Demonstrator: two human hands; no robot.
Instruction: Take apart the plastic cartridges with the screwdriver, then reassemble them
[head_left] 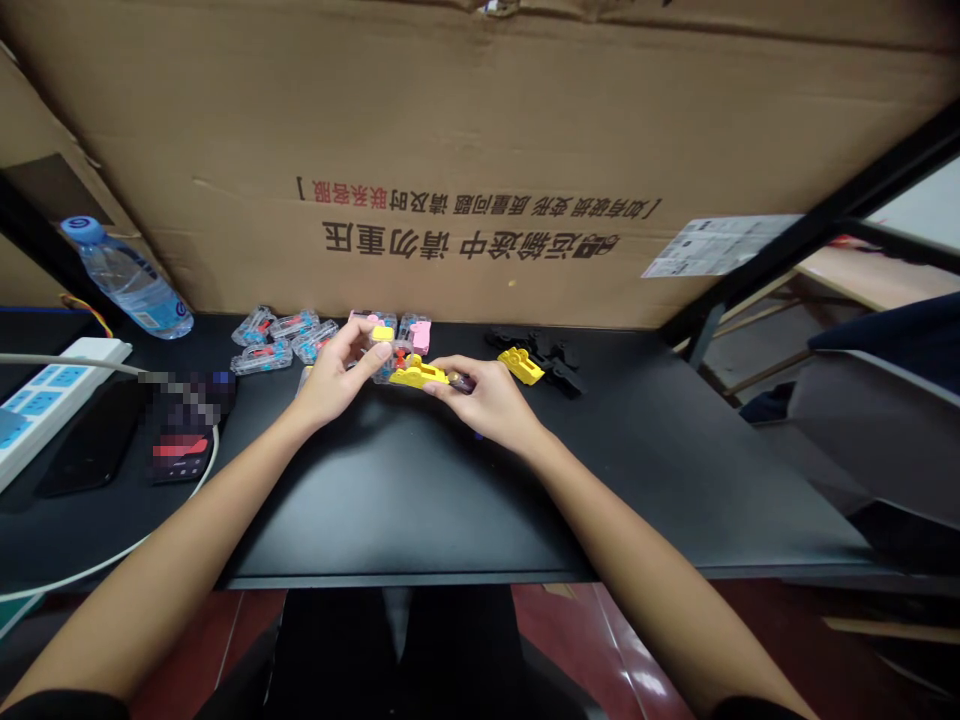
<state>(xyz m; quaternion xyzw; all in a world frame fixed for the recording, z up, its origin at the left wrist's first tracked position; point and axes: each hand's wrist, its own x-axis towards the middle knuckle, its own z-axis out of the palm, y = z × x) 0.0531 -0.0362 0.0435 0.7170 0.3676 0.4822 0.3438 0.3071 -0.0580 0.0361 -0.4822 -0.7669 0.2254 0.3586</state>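
My left hand (337, 378) is closed, thumb and fingers pinching a small clear plastic case (384, 368) that has a yellow piece (382, 334) at its top and red bits inside. Right against that case lies a yellow plastic part (417, 373), gripped at its right end by my right hand (491, 400). A short dark rounded object (461, 382) shows between the right fingers; its kind is unclear. Behind the hands are pink-ended clear cases (415, 334). Several clear cases with red and blue insides (262, 357) lie to the left.
Black plastic parts (555, 365) and another yellow part (520, 366) lie right of my hands. A water bottle (131, 280), a power strip (56, 390), a dark phone (94, 440) and a white cable (214, 460) occupy the left. A cardboard wall (465, 130) closes off the black table (420, 510) behind.
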